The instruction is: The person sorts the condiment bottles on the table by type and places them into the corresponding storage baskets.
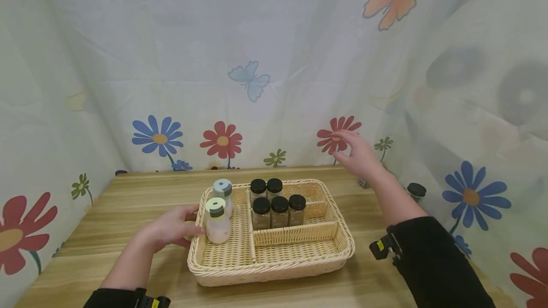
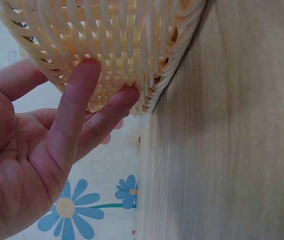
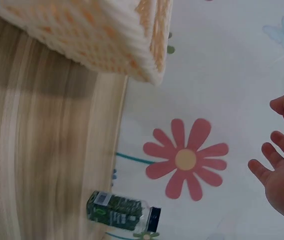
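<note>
A pale woven basket [image 1: 274, 274] with dividers stands on the table. At its left side my left hand [image 1: 171, 227] grips the rim. In the left wrist view, fingertips [image 2: 88, 67] lie against the outer weave, while another digit passes behind the rim. My right hand [image 1: 357, 156] is raised beyond the basket's back right corner, its fingers loosely bent with nothing between them. In the basket's left section are a green-capped bottle [image 1: 217, 222] and a grey-capped bottle [image 1: 223, 191], both with pale contents. Several black-lidded spice jars [image 1: 279, 213] stand in the sections right of the long divider.
A black-lidded jar [image 1: 416, 191] stands to the right, partly behind my right forearm. The right wrist view shows a jar with green contents [image 3: 117, 210] and a dark cap on the wooden table [image 3: 42, 140]. A printed curtain [image 1: 274, 27] surrounds the table's back and sides.
</note>
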A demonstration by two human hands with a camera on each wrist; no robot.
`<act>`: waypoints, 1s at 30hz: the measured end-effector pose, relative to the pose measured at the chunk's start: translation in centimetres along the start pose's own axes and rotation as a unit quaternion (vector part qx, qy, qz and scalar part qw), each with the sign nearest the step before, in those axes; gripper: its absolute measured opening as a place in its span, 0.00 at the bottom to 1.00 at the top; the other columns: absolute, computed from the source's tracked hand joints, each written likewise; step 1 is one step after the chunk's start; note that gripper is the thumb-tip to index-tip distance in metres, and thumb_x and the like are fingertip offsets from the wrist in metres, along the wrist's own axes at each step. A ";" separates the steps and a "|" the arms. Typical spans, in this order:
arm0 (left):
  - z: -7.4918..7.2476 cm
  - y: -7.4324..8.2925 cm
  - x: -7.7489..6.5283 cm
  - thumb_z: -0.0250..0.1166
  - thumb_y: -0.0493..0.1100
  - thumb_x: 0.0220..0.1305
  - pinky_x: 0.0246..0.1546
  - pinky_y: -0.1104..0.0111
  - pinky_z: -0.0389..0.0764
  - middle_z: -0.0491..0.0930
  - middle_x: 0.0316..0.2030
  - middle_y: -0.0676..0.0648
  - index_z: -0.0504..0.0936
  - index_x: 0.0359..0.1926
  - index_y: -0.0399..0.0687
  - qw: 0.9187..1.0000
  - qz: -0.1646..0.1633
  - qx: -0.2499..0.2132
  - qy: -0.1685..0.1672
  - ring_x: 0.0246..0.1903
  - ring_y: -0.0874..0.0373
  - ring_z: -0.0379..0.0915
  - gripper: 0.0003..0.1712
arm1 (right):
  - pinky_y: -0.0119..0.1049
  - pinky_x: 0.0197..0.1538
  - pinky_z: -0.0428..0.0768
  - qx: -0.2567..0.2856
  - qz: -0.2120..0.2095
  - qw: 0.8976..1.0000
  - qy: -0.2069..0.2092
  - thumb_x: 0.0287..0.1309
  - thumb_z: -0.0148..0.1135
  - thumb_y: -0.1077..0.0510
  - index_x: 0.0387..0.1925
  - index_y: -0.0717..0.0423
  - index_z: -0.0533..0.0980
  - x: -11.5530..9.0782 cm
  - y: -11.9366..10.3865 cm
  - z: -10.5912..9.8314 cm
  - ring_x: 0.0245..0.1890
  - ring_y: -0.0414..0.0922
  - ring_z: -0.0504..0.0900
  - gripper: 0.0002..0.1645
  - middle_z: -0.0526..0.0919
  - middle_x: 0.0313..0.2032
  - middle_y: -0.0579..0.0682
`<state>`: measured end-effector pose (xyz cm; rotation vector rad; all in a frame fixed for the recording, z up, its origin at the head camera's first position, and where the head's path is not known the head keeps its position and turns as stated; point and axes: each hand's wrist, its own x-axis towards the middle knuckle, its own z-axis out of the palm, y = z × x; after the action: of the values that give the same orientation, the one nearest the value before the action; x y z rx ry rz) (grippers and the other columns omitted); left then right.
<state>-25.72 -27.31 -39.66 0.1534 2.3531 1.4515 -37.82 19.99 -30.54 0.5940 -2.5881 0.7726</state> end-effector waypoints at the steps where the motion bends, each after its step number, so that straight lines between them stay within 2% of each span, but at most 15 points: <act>1: 0.0 0.0 0.0 0.69 0.40 0.61 0.41 0.50 0.89 0.63 0.71 0.26 0.57 0.77 0.39 1.000 0.002 0.000 0.000 0.53 0.44 0.82 0.47 | 0.65 0.72 0.65 0.000 0.004 1.000 0.006 0.63 0.61 0.61 0.67 0.57 0.71 0.1 0.5 0.0 0.73 0.63 0.63 0.30 0.70 0.70 0.62; 7: 0.0 -0.1 0.0 0.69 0.39 0.61 0.41 0.50 0.89 0.63 0.71 0.26 0.56 0.77 0.38 1.000 0.008 -0.005 -0.004 0.53 0.44 0.81 0.47 | 0.67 0.74 0.61 -0.014 0.042 0.999 0.016 0.60 0.60 0.62 0.70 0.56 0.67 0.3 3.1 0.1 0.75 0.64 0.57 0.35 0.64 0.74 0.62; 13: 0.0 -0.2 0.0 0.68 0.37 0.61 0.42 0.49 0.89 0.63 0.71 0.26 0.56 0.77 0.38 1.000 0.007 -0.013 -0.007 0.54 0.44 0.81 0.46 | 0.72 0.73 0.57 -0.045 0.095 0.994 -0.005 0.61 0.60 0.59 0.76 0.52 0.58 0.2 5.1 0.0 0.77 0.68 0.50 0.43 0.48 0.79 0.64; 16: 0.0 -0.2 0.0 0.68 0.38 0.61 0.42 0.49 0.89 0.63 0.71 0.26 0.56 0.77 0.38 1.000 0.005 -0.013 -0.006 0.54 0.44 0.80 0.47 | 0.73 0.73 0.56 -0.065 0.108 0.992 -0.018 0.60 0.59 0.58 0.77 0.53 0.54 0.1 5.9 -0.2 0.77 0.70 0.48 0.45 0.44 0.79 0.66; 25: 0.1 0.0 0.0 0.68 0.38 0.61 0.42 0.50 0.89 0.63 0.71 0.25 0.56 0.77 0.38 1.000 0.006 -0.013 -0.005 0.54 0.44 0.81 0.47 | 0.71 0.74 0.53 -0.131 0.134 0.979 -0.085 0.61 0.63 0.57 0.78 0.63 0.48 -1.2 7.8 -0.3 0.75 0.75 0.44 0.51 0.38 0.77 0.75; 30: 0.0 -0.1 0.0 0.68 0.38 0.61 0.42 0.50 0.89 0.62 0.71 0.25 0.56 0.77 0.37 1.000 0.007 -0.011 -0.004 0.53 0.44 0.81 0.47 | 0.70 0.75 0.53 -0.188 0.137 0.963 -0.135 0.59 0.64 0.55 0.76 0.70 0.48 -1.3 9.4 0.3 0.74 0.76 0.43 0.53 0.40 0.76 0.78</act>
<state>-25.68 -27.31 -39.73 0.1691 2.3342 1.4799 -41.37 27.30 -35.37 0.2384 -3.0036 0.2698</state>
